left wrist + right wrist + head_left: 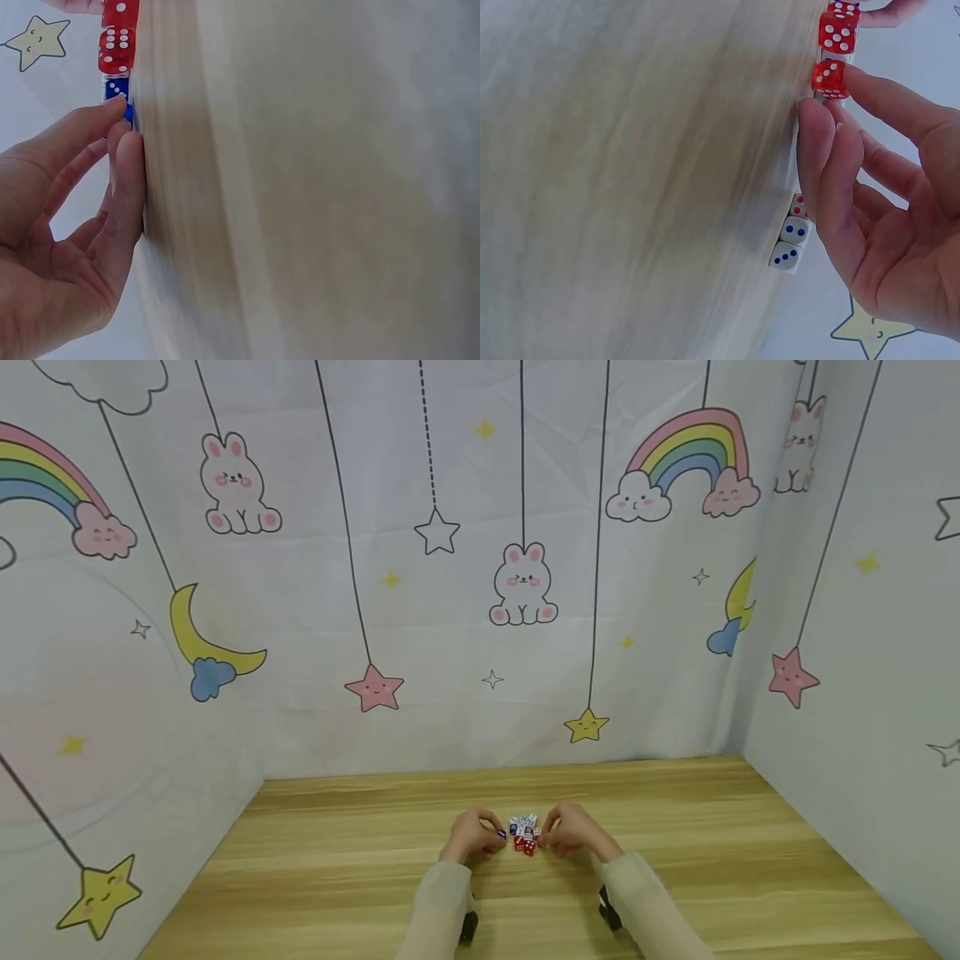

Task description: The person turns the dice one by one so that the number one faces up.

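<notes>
Starting from the left, a pale cloth wall (45, 685) printed with stars and a moon stands beside the wood-grained counter (322, 860). The person's left hand (472, 835) rests low over the counter, knuckles bent, its grip nearly closed on a blue die (502, 834), pinched between thumb and fingertips; a cube this small probably leaves no room for a fuller hold. Whether that die touches the wood I cannot tell. Just right of it, between the two hands, lies a tight pile of dice (527, 832): blue at its left edge, white ones (532, 819) toward the back, red ones (529, 850) in front. The pile seems set midway so that either hand can reach it from its own side, with little arm movement. At its right edge the right hand (570, 828) mirrors the left, its grip drawn in to a narrow pinch on a clear red die (830, 77), thumb on one side and fingertips on the other, likely to keep the cube steady without covering it. Farther right, the cream sleeve (652, 902) leads back from the wrist, with a black device (610, 908) beside it.
</notes>
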Available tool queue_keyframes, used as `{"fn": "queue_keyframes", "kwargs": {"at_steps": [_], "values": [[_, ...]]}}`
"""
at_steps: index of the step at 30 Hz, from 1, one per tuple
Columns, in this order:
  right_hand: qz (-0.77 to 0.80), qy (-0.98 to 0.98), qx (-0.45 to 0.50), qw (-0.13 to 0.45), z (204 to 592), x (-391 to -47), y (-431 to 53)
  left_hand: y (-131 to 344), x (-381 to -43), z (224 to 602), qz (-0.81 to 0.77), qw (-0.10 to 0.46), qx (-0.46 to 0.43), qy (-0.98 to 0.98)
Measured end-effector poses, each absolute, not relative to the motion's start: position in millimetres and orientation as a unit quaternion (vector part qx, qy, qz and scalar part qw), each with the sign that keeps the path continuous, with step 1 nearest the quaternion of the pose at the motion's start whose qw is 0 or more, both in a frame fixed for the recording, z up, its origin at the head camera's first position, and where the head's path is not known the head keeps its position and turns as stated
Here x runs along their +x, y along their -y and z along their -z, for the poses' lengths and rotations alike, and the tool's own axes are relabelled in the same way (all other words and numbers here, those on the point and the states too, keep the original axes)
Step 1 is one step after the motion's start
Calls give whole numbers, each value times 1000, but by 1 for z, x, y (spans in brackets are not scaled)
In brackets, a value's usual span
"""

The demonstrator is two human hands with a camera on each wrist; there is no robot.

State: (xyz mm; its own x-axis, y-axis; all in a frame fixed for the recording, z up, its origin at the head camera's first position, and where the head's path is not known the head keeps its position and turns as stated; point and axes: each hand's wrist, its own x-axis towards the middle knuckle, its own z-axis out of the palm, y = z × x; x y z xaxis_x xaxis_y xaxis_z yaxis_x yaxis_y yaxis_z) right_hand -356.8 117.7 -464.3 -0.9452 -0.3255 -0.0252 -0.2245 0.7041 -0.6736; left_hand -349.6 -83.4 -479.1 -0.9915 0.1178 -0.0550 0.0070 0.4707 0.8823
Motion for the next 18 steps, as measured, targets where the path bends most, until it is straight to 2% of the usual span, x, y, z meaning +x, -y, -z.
{"fn": "queue_keyframes", "kwargs": {"at_steps": [18], "values": [[360, -917, -145, 94, 462, -352, -119, 83, -347, 478, -514, 48, 48, -855]]}}
